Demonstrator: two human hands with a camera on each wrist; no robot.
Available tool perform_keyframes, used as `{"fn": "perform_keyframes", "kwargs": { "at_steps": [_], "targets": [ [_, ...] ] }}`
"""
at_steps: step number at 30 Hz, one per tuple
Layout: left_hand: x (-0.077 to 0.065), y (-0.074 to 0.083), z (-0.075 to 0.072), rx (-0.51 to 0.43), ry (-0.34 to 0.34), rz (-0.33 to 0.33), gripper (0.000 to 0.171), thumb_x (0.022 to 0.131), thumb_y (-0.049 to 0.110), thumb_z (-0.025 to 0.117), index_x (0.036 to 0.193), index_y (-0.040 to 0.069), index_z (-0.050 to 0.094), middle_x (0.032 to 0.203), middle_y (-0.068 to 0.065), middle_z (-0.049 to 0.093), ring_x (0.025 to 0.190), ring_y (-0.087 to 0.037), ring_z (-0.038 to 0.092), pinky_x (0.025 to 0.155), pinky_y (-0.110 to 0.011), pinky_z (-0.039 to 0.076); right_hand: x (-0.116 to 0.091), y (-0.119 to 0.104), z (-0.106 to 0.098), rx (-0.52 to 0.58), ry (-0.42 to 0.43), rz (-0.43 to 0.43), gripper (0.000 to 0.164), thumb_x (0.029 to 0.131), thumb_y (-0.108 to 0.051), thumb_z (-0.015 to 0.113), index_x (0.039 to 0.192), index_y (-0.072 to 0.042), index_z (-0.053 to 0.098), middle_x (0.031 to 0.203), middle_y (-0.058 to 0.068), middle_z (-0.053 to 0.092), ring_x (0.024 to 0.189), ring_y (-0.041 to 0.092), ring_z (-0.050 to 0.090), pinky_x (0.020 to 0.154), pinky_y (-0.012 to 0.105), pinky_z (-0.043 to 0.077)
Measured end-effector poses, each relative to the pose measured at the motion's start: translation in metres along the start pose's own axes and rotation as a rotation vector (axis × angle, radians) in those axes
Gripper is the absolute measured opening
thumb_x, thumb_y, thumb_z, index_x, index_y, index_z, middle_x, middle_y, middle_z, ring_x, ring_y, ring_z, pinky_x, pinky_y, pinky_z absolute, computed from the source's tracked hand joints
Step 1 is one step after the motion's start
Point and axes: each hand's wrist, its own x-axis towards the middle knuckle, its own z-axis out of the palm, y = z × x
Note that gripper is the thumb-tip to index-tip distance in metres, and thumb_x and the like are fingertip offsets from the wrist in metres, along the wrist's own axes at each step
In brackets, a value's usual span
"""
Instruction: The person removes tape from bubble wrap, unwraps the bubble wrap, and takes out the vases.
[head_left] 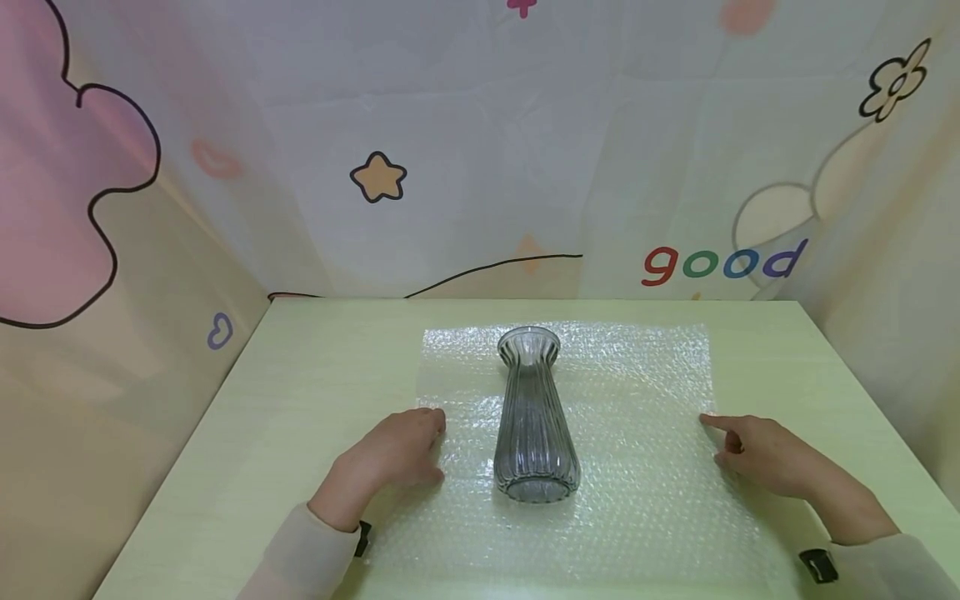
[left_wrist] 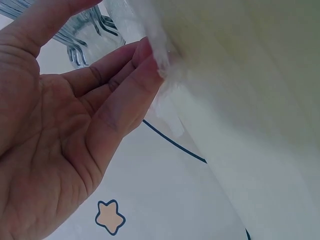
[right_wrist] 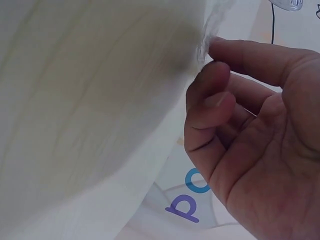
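A ribbed grey glass vase (head_left: 537, 425) lies on its side on a sheet of clear bubble wrap (head_left: 637, 492), mouth toward the back wall. My left hand (head_left: 397, 450) rests at the sheet's left edge, with thumb and fingers apart. In the left wrist view, the fingertips (left_wrist: 150, 57) touch the wrap's edge, and part of the vase (left_wrist: 92, 37) shows beyond them. At the right edge, my right hand (head_left: 768, 458) points its index finger to the wrap while other fingers bend loosely. The right wrist view has a fingertip (right_wrist: 215, 49) against the wrap's edge.
The bubble wrap lies on a pale yellow-green table (head_left: 300, 367). A printed cloth (head_left: 480, 150) with a star, flowers and the word "good" stands behind the table and along both sides. Each wrist wears a dark band (head_left: 817, 565).
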Motion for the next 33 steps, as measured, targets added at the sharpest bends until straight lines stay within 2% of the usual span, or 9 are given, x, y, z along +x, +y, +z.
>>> {"fn": "perform_keyframes", "kwargs": {
  "at_steps": [7,14,20,29,33],
  "targets": [
    [-0.002,-0.001,-0.001,-0.024,-0.01,0.002,0.047,0.071,0.015,0.078,0.112,0.004,0.06,0.09,0.002,0.059,0.075,-0.015,0.049,0.071,-0.032,0.044,-0.001,-0.001,0.0,-0.002,-0.02,-0.004,0.058,0.091,-0.009,0.06,0.143,0.004,0.04,0.081,0.002,0.052,0.067,0.013,0.044,0.052,0.022,0.037],
    [-0.003,-0.002,-0.003,-0.061,-0.026,-0.008,0.049,0.072,0.017,0.08,0.115,0.005,0.06,0.079,0.002,0.052,0.071,-0.016,0.046,0.068,-0.032,0.041,-0.002,-0.002,0.0,-0.006,-0.014,-0.01,0.058,0.091,-0.009,0.06,0.143,0.005,0.04,0.08,0.001,0.052,0.067,0.012,0.044,0.052,0.022,0.038],
    [-0.004,-0.003,-0.004,-0.077,-0.035,-0.007,0.052,0.072,0.019,0.081,0.117,0.003,0.06,0.076,0.0,0.05,0.071,-0.017,0.045,0.068,-0.033,0.039,-0.003,-0.003,0.001,-0.007,-0.012,-0.016,0.057,0.091,-0.008,0.058,0.142,0.006,0.04,0.078,0.001,0.052,0.065,0.012,0.044,0.052,0.022,0.038],
    [-0.006,-0.003,-0.008,-0.134,-0.051,-0.005,0.059,0.072,0.02,0.082,0.122,0.002,0.058,0.081,-0.003,0.057,0.073,-0.016,0.048,0.07,-0.034,0.04,-0.006,-0.005,-0.005,0.0,-0.013,-0.025,0.055,0.092,-0.014,0.059,0.139,0.01,0.043,0.076,-0.001,0.055,0.064,0.011,0.047,0.054,0.023,0.039],
    [-0.007,-0.004,-0.01,-0.153,-0.061,-0.001,0.06,0.074,0.022,0.082,0.124,0.002,0.056,0.085,-0.003,0.06,0.074,-0.015,0.05,0.071,-0.033,0.042,-0.007,-0.008,-0.008,0.024,-0.023,-0.001,0.056,0.092,-0.017,0.059,0.138,0.011,0.044,0.077,0.0,0.056,0.064,0.012,0.05,0.054,0.025,0.041]
  ]
}}
